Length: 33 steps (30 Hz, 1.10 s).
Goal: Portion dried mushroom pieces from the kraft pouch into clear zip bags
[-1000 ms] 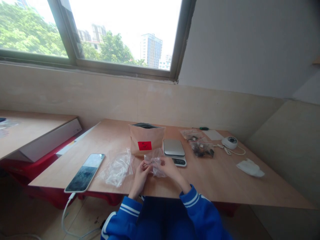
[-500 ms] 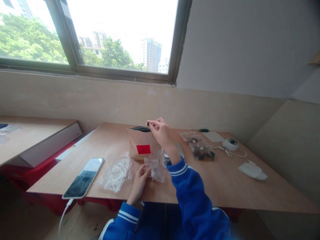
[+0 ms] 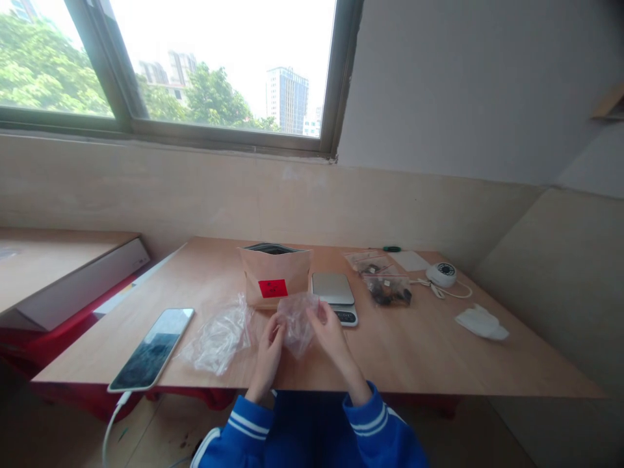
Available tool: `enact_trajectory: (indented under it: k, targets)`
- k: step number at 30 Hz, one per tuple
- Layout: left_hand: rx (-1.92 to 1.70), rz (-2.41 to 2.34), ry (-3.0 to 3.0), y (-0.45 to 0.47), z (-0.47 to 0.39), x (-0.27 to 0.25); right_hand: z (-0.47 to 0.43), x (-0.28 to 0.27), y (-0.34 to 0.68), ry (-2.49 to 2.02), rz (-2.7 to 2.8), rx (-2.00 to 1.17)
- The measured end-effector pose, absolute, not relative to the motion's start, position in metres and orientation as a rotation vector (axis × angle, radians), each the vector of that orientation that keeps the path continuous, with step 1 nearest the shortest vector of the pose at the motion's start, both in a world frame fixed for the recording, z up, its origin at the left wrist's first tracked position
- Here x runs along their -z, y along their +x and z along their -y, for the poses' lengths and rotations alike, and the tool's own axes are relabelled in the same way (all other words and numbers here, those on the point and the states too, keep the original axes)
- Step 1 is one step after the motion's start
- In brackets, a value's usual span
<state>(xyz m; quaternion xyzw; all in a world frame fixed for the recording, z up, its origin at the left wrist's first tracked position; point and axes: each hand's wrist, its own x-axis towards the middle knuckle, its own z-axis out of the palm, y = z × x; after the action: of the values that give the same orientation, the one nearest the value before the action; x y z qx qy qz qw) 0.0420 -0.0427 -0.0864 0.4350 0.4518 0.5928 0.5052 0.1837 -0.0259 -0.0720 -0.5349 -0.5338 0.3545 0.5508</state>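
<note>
A clear plastic bag (image 3: 297, 328) is stretched between my two hands, low over the table. My left hand (image 3: 270, 344) pinches its left edge, fingers closed. On the other side, my right hand (image 3: 327, 328) grips the upper right part of the bag. Right behind it stands a brown paper pouch (image 3: 251, 276) with a red label (image 3: 273, 288), its top gaping. A small scale (image 3: 331, 289) with a silver plate lies just beyond my right hand. More crumpled clear bags (image 3: 219, 341) are piled left of my left hand.
A phone (image 3: 151, 351) with a white cable lies at the left front edge. To the right are zip bags of dark parts (image 3: 387, 287), a white dome camera (image 3: 441, 274) with its cable, a white sheet (image 3: 408, 260), a green-handled tool (image 3: 391, 249) and a white crumpled wrapper (image 3: 481, 322).
My right hand has come down from the pouch's opening, where it pinched a small dark item, to the clear bag. That item no longer shows. The scale is now uncovered.
</note>
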Motion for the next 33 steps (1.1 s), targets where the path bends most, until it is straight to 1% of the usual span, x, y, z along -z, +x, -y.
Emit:
enact_trajectory:
  k: [2,4,9,11,16,20,23,25,27,28,30,33]
  targets:
    - [-1.472,-1.131,1.066,0.045,0.047,0.083,0.023,0.068,0.185,-1.25,1.242,-0.856]
    - [-1.469,-1.144,1.062,0.044,0.049,0.082,0.022,0.062,0.186,-1.271,1.192,-0.809]
    - [-1.257,-1.171,1.141,0.028,0.049,0.077,0.025,0.054,0.185,-1.3,1.177,-0.638]
    - [-1.21,-1.174,1.178,0.021,0.048,0.07,0.029,0.054,0.18,-1.32,1.207,-0.625]
    - [-1.304,-1.292,1.187,0.028,0.048,0.056,0.041,0.059,0.16,-1.304,1.272,-0.772]
    - [-1.398,-1.564,1.237,0.036,0.05,0.053,0.054,0.065,0.145,-1.084,1.363,-1.106]
    - [-1.349,-1.652,1.249,0.024,0.05,0.053,0.06,0.069,0.15,-0.933,1.476,-1.314]
    - [-1.307,-1.736,1.254,0.005,0.049,0.051,0.056,0.07,0.17,-0.949,1.559,-1.315]
    - [-1.275,-1.93,1.253,-0.023,0.046,0.046,0.043,0.072,0.205,-1.068,1.649,-1.14]
    - [-1.233,-2.035,1.265,-0.038,0.042,0.044,0.032,0.072,0.228,-1.17,1.656,-0.948]
    - [-1.07,-2.199,1.299,-0.067,0.032,0.038,0.005,0.073,0.28,-1.382,1.691,-0.465]
    - [-0.799,-2.393,1.275,-0.095,0.009,0.035,-0.038,0.072,0.354,-1.888,1.785,0.162]
